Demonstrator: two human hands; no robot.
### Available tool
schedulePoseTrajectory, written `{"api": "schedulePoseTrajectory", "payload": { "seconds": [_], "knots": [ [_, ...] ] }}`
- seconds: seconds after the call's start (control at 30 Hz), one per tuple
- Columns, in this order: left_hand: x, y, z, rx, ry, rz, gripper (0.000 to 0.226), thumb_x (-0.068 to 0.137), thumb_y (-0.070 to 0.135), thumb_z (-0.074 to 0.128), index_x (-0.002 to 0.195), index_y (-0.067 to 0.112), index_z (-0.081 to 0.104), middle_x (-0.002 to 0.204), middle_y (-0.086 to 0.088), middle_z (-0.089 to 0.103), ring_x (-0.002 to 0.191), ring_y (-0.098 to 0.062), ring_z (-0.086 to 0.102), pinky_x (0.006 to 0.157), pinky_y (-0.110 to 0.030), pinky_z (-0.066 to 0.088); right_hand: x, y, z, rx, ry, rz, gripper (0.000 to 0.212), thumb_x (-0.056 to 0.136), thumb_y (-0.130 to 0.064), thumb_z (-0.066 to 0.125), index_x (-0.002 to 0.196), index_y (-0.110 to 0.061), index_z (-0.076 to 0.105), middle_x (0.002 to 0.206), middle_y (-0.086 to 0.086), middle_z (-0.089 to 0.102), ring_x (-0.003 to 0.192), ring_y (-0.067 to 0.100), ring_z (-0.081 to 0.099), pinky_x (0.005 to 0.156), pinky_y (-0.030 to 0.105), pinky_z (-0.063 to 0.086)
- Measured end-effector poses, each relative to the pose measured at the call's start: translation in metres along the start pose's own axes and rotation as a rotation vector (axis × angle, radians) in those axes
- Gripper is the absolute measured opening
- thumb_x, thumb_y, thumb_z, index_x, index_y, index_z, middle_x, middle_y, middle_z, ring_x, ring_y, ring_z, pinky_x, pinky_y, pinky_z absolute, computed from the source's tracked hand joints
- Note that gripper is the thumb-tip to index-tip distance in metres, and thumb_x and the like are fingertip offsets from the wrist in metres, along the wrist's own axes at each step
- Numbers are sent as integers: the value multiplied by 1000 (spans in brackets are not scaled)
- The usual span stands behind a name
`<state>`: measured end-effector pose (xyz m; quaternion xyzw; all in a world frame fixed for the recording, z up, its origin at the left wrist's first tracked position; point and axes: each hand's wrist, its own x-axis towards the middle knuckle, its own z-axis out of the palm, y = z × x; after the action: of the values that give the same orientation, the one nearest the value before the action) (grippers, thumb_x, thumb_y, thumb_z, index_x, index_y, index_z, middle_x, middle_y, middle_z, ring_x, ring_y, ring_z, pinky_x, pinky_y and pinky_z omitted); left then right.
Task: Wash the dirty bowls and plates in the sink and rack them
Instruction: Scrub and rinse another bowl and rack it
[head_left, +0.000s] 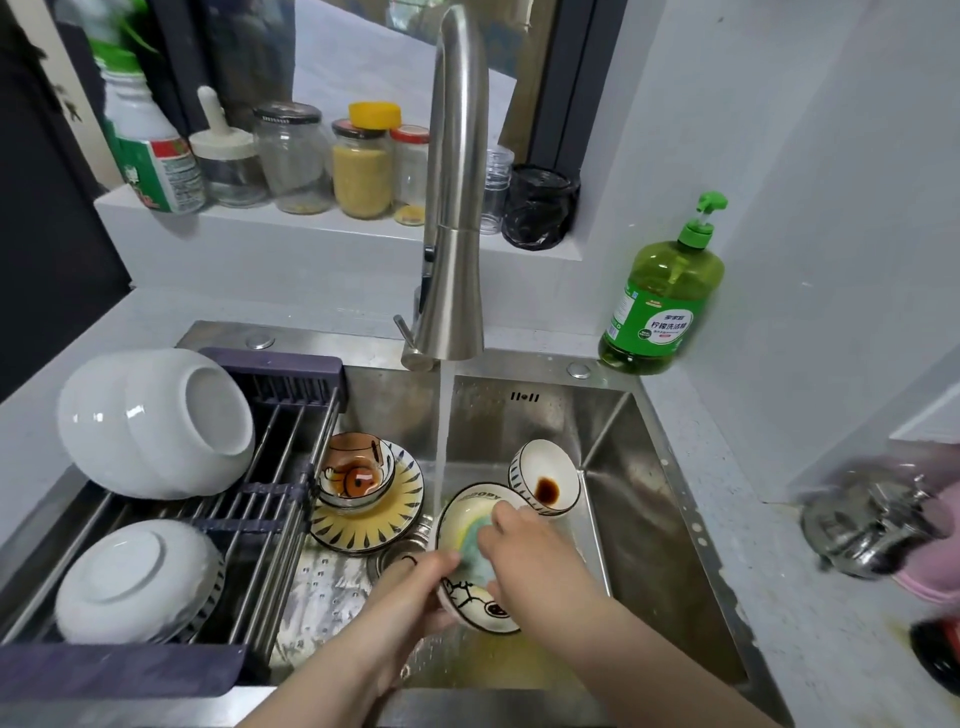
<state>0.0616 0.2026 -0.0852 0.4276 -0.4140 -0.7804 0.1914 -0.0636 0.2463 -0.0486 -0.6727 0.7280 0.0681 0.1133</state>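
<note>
Sink (654, 525) seen from above, tap (457, 218) running; the water stream (444, 431) falls just behind the cartoon bowl (460, 522), which I hold tilted over the sink's front middle. My L hand (415, 587) grips that bowl's near-left side, fingers curled round it, so part of the outside is hidden. My R hand (535, 556) holds a green-blue sponge (475, 558) against the inner wall w/ fingers bent over it; most of the sponge is covered, shape not readable. Both forearms are cut off at the lower edge. Just behind my R hand, nr the sink's right wall, a small bowl (545, 478) w/ a dark sauce spot sits tilted. At the right edge of the rack (280, 467) an orange-patterned bowl (356, 473) sits on a yellow plate (379, 525). White bowls (156, 421) lie base-out in the rack, over the sink's left side. At the worktop's (727, 493) back right corner stands a green detergent bottle (662, 301). At its right edge a shiny metal item (867, 525) is blurred, not identifiable. Jars (363, 166) line the window ledge; contents mostly unclear.
</note>
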Motion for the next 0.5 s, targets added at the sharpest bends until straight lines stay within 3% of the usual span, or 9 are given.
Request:
{"api": "schedulePoseTrajectory", "payload": {
  "seconds": [0.07,0.17,0.27,0.33,0.37,0.4,0.47,0.5],
  "knots": [
    [-1,3,5,9,7,19,23,92,11,46,79,3,63,64,-5,71,60,-13,67,56,-23,55,4,1,-3,47,-28,27,33,88,-8,51,121,-7,49,118,9,41,113,28,44,87,34,38],
    [-3,7,8,-32,-4,11,35,93,11,44,67,6,68,65,-6,70,60,-16,64,60,-29,55,4,11,-5,492,-150,17,15,83,-14,63,97,-17,58,87,-7,42,90,16,50,74,21,38],
    [-3,10,12,-113,-39,22,31,92,12,41,77,6,68,70,-9,71,62,-17,66,65,-33,56,2,7,-3,834,-24,0,34,80,-7,65,69,-30,43,78,-14,37,73,4,41,68,12,33],
    [-1,10,17,-126,-23,37,26,93,12,40,83,4,63,66,-7,70,66,-18,64,76,-38,52,5,0,1,719,160,-21,24,83,-8,61,72,-26,49,86,-10,43,82,12,45,75,21,36],
    [0,9,20,-140,-2,44,26,93,12,40,80,4,61,62,-5,68,67,-18,61,80,-38,50,11,0,6,550,257,-1,13,80,-11,64,77,-20,56,90,-5,49,86,18,50,76,26,39],
    [0,10,22,-155,26,53,26,93,11,41,77,5,60,59,-3,66,68,-17,59,81,-38,47,15,-2,3,365,358,45,14,69,-15,74,77,-18,62,89,-2,54,84,21,54,72,25,44],
    [2,11,25,-152,64,63,27,93,10,41,75,5,60,57,-1,66,70,-19,56,86,-39,43,18,-2,-6,92,372,155,32,43,-22,86,69,-21,66,78,-2,58,72,19,59,63,21,47],
    [3,12,26,-140,68,68,26,93,11,41,76,5,60,58,-1,66,71,-19,57,89,-41,43,18,-3,-14,27,323,188,32,51,-19,83,79,-19,68,87,0,58,81,21,59,69,22,47]
  ]
}}
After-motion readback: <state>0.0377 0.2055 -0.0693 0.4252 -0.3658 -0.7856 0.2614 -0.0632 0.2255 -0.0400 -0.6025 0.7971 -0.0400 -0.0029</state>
